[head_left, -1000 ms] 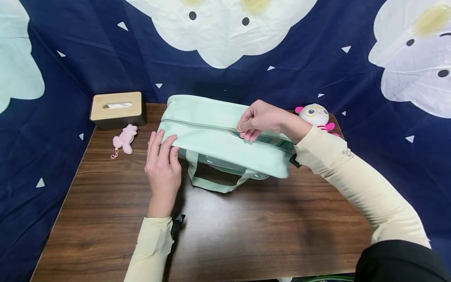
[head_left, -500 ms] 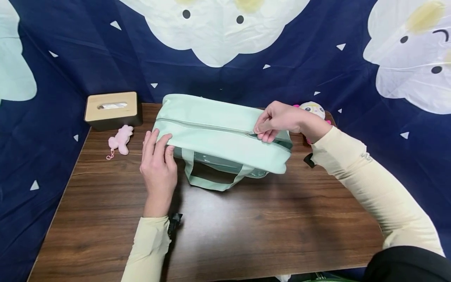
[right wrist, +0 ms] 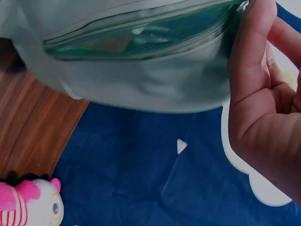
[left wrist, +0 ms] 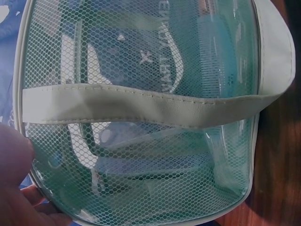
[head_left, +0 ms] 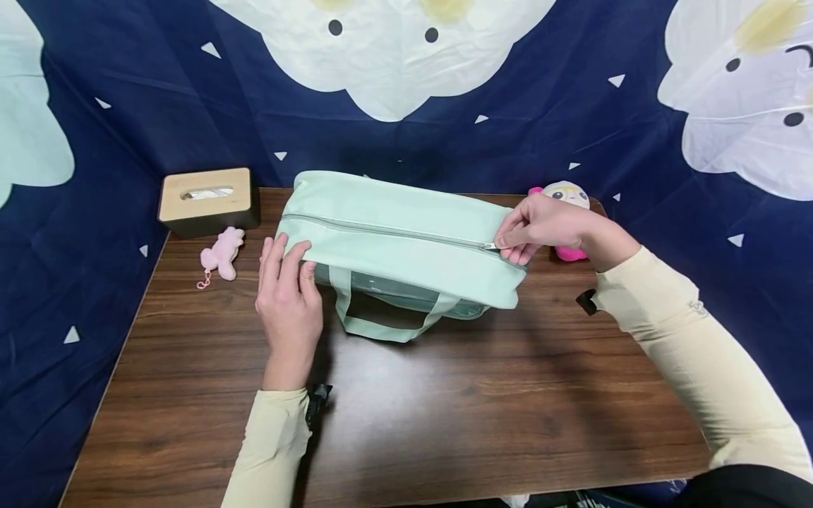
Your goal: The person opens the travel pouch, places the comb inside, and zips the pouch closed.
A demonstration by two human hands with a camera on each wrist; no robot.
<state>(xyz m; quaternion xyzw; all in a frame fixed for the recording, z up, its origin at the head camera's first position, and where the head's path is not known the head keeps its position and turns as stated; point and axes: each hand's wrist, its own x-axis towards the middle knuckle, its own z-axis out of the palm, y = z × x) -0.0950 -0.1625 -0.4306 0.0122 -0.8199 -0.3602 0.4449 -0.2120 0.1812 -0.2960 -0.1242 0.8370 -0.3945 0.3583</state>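
Observation:
A mint-green bag (head_left: 406, 226) with a clear mesh front and a strap handle (head_left: 381, 330) stands on the table. My right hand (head_left: 546, 227) pinches the zipper pull (head_left: 490, 246) near the right end of the top zipper. Left of the pull the zipper is joined; a gap (right wrist: 141, 42) between its tracks shows in the right wrist view. My left hand (head_left: 288, 307) holds the bag's left top edge, fingers over the top and thumb at the front. Through the mesh in the left wrist view, a blue comb-like thing (left wrist: 216, 56) shows among other unclear contents.
A tissue box (head_left: 206, 201) with a wooden lid stands at the back left, a small pink plush keychain (head_left: 222, 252) before it. Behind my right hand sits a plush toy (head_left: 567, 194) in pink and white. Dark blue cloth hangs behind the table (head_left: 432, 416).
My right hand has slid the zipper pull rightward along the bag's top, and the gap has closed behind it. My left hand has stayed on the bag's left edge.

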